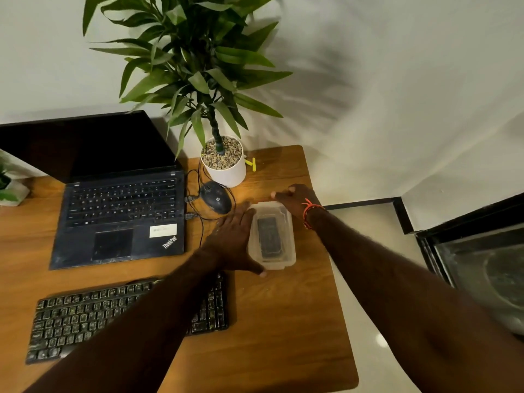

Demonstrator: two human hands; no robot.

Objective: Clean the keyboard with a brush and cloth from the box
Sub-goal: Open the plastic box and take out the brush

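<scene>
Head view is showing you bracing the box (272,236) right of the keyboard (85,316), left hand (235,239) spread along its side, right hand (292,201) cupping its far end (light, slick plastic, likely flexing).

Both bare forearms reach forward. The left hand (236,236) lies flat, fingers spread; the right hand (293,201) is bent at the wrist, fingers extended.

Counted on desk: one laptop (119,219), one keyboard (85,316), one mouse (217,197), one clear box (273,235), two potted plants (224,163) (11,191), two hands (235,239) (295,199)
</scene>
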